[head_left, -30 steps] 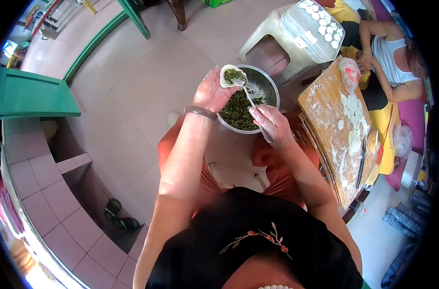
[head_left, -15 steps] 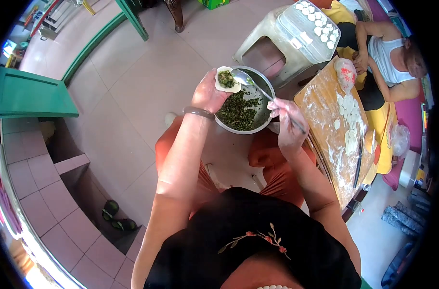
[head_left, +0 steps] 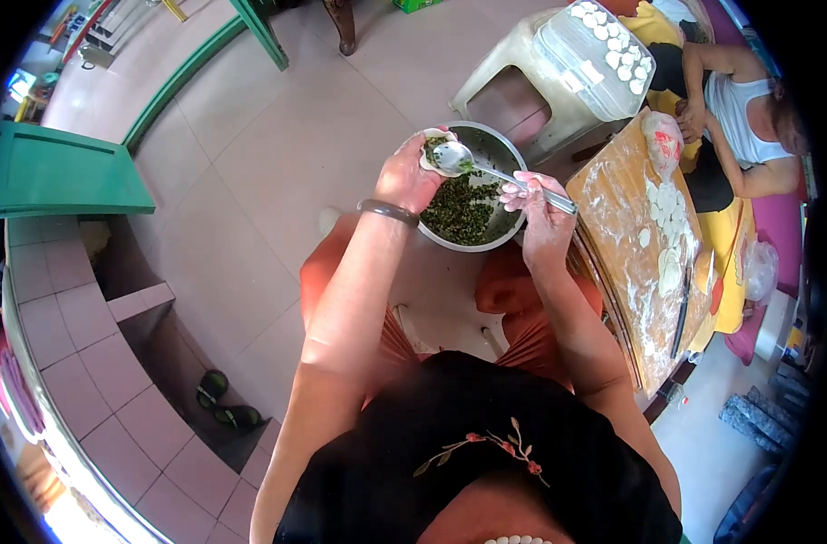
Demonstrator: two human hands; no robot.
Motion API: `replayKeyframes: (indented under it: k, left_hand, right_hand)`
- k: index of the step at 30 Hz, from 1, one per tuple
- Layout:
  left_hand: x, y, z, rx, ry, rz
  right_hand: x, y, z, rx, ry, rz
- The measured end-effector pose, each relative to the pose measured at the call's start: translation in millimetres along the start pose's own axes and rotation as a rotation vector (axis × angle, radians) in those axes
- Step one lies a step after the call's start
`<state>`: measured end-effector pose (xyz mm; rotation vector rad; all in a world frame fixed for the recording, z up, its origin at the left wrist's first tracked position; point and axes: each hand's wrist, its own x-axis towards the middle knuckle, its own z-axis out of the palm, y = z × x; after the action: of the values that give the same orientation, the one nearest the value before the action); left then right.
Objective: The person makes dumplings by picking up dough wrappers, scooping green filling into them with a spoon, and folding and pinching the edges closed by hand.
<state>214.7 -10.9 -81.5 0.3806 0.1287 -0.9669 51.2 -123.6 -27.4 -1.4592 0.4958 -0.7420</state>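
Observation:
Cupped in my left hand point(head_left: 408, 179) is a round dumpling wrapper point(head_left: 426, 161) with green chopped filling on it. My right hand point(head_left: 542, 218) grips the handle of a metal spoon point(head_left: 452, 159), whose bowl lies over the filling in the wrapper. Both hands are above the rim of a steel bowl point(head_left: 520, 163). Dark green filling point(head_left: 463, 210) covers much of the bowl's bottom. The spoon hides part of the wrapper.
Right of me, a floured wooden board point(head_left: 604, 195) bears flat wrappers point(head_left: 666, 210), a bag of dough point(head_left: 663, 142) and a dark stick point(head_left: 682, 313). A stool point(head_left: 513, 54) holds a tray of dumplings point(head_left: 613, 45). Another person point(head_left: 738, 109) sits beyond the board.
The spoon's bowl has moved from the wrapper's edge onto the filling, and its handle now lies flatter. My left hand's wrapper has tilted and curled up around the spoon.

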Motion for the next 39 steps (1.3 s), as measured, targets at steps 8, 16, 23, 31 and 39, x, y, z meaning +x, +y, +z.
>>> replayKeyframes:
  k: [8, 16, 23, 31, 39]
  left_hand:
    - [1, 13, -1, -0.001, 0.083, 0.117]
    - [-7, 28, 17, 0.003, -0.094, -0.006]
    - [-9, 22, 31, -0.010, -0.086, -0.071]
    - [-14, 8, 32, 0.159, -0.179, -0.114]
    - [-16, -4, 39, 0.699, -0.092, -0.047]
  right_hand:
    - [34, -3, 1, -0.503, 0.027, -0.301]
    - [45, 53, 28, -0.436, -0.222, -0.453]
    - [45, 50, 31, -0.543, -0.182, -0.568]
    - [54, 40, 26, -0.530, -0.184, -0.684]
    - [59, 43, 23, -0.265, -0.134, -0.284]
